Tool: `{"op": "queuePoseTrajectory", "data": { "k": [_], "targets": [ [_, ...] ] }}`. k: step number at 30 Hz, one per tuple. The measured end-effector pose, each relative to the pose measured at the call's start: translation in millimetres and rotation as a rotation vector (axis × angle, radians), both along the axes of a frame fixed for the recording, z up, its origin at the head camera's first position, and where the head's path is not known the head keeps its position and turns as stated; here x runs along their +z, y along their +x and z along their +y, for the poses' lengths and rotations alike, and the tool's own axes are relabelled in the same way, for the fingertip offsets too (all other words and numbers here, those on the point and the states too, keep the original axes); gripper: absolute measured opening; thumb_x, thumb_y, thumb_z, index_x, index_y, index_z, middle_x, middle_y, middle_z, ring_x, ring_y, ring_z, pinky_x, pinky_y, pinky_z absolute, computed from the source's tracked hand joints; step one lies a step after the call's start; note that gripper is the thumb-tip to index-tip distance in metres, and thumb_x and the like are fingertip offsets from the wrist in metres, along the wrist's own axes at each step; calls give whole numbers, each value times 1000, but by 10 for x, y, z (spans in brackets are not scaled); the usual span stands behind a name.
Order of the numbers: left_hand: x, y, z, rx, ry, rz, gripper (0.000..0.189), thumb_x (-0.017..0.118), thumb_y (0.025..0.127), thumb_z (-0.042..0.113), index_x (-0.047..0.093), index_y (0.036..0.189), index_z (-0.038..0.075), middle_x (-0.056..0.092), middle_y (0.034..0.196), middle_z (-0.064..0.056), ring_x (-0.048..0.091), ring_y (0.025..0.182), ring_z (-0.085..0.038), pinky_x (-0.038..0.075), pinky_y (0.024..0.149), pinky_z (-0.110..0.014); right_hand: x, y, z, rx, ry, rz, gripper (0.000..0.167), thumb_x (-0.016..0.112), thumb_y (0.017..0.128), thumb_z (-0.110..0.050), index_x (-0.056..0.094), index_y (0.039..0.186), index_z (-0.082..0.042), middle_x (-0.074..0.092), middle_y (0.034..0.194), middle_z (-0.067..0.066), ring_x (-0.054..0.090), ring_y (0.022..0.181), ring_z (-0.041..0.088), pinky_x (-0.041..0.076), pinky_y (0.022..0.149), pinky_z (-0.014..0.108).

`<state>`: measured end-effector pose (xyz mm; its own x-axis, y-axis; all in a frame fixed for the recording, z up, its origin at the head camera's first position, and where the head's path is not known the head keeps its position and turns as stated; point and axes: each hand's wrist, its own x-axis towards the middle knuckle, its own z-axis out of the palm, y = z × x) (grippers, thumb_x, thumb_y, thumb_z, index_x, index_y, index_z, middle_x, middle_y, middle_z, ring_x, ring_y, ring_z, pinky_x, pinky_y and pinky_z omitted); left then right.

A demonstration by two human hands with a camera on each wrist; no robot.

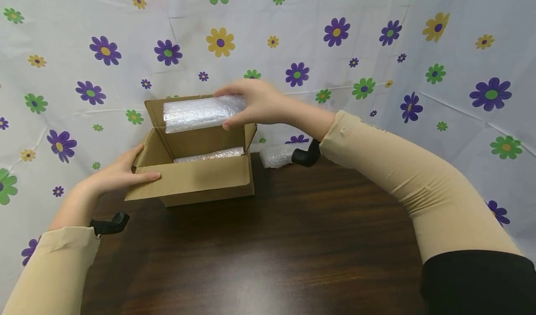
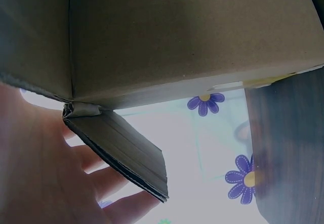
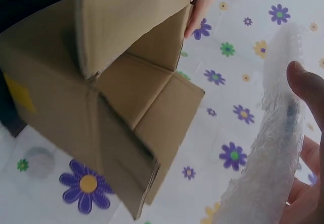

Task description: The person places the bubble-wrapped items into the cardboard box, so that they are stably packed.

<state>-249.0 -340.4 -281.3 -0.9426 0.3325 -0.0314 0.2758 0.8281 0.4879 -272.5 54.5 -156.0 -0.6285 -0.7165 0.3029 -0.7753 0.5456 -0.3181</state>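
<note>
My right hand (image 1: 261, 102) grips a flat bubble-wrapped package (image 1: 197, 114) by its right end, thumb on the near side and fingers on the far side. The package is held above an open cardboard box (image 1: 209, 197), and in the right wrist view its bubble wrap (image 3: 273, 148) hangs beside the box's raised flaps. Inside the box lies another bubble-wrapped piece (image 1: 217, 155), partly hidden by the front flap. At the box's left corner my left hand (image 1: 115, 170) holds the flaps, its thumb on the front flap and its fingers (image 2: 109, 181) behind the side flap.
Right of the box, another bubble-wrapped item (image 1: 276, 157) lies on the dark wooden table (image 1: 268, 245), partly behind my right wrist's black camera mount (image 1: 306, 156). A white flowered cloth (image 1: 259, 36) hangs close behind the box and along the right side.
</note>
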Motion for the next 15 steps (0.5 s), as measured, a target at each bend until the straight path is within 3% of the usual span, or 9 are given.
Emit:
{"op": "queuePoseTrajectory", "data": {
  "k": [7,15],
  "targets": [
    [18,14,20,1,10,-6,108,69,88,39,-8,153,-1,5,153,-38,10,137,-57,17,103,-73,-20,-164,-367,3,-32,-76,72,80,77,-46,54,140,-22,51,142,-6,42,130,7,31,107,22],
    [29,37,21,9,9,-16,109,68,88,40,-9,152,-1,0,153,-37,5,138,-57,15,103,-74,-123,-327,-696,-5,20,-99,73,79,79,-42,50,142,-19,52,140,-6,47,124,11,37,101,23]
  ]
}}
